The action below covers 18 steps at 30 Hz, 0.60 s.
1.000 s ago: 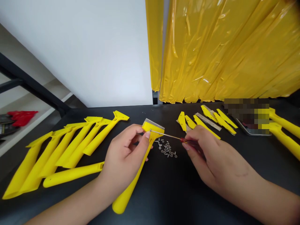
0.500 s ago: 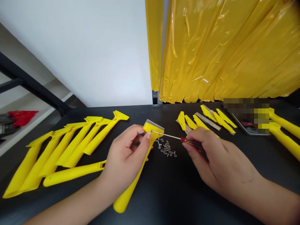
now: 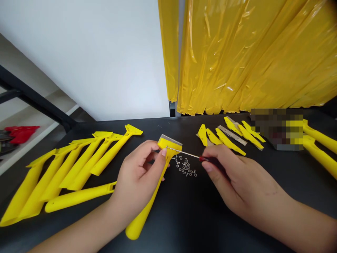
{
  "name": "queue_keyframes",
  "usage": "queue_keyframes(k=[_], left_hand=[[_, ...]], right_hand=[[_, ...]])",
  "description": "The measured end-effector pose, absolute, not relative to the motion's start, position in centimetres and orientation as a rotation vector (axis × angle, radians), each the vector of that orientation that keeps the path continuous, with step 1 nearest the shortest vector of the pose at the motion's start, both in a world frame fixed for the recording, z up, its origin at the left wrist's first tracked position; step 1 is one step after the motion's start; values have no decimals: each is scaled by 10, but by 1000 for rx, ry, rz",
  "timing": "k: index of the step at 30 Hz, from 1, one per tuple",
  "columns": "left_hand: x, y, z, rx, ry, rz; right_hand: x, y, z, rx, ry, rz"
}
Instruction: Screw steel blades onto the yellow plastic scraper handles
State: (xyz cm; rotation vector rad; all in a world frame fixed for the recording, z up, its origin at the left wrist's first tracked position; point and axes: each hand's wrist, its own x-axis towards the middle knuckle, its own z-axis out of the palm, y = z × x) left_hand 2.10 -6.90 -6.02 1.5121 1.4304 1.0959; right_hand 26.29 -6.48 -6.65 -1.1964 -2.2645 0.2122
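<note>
My left hand (image 3: 143, 172) is closed around the neck of a yellow scraper (image 3: 140, 221), its thumb just below the head. A metal blade edge shows along the top of that head, and the handle slants down toward me. Between the thumb and fingers of my right hand (image 3: 234, 172) is the red handle of a screwdriver (image 3: 188, 153). Its thin shaft reaches left, and the tip meets the scraper head near my left thumb. Small screws and nuts (image 3: 186, 167) lie loose on the black table (image 3: 195, 218), just right of the scraper.
Several yellow scraper handles (image 3: 79, 161) lie in a slanted row at left, with another handle (image 3: 81, 196) lying crosswise before them. Yellow clamp plates (image 3: 230, 142) and bare blades (image 3: 233, 135) lie at back right. More handles (image 3: 319, 147) are at far right. Yellow plastic sheeting (image 3: 250, 56) hangs behind.
The view has shifted slightly. Both hands keep their holds, and the screwdriver tip is still at the scraper head. The fingers of my right hand sit slightly differently on the screwdriver handle.
</note>
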Motion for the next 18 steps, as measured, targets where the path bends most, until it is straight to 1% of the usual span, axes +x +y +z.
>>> queue_keyframes(k=[11,13,18], left_hand=[[20,-68,-66,1547,1389,1130],[20,-67,-66,1544,1383,1123],[20,-68,-66,1578,1411,1085]], right_hand=[[265,-66,-66,-1194,-2262,387],[265,-65,-64,-1162,-2291,293],[263,-62,-64,-1019,-2444,-181]])
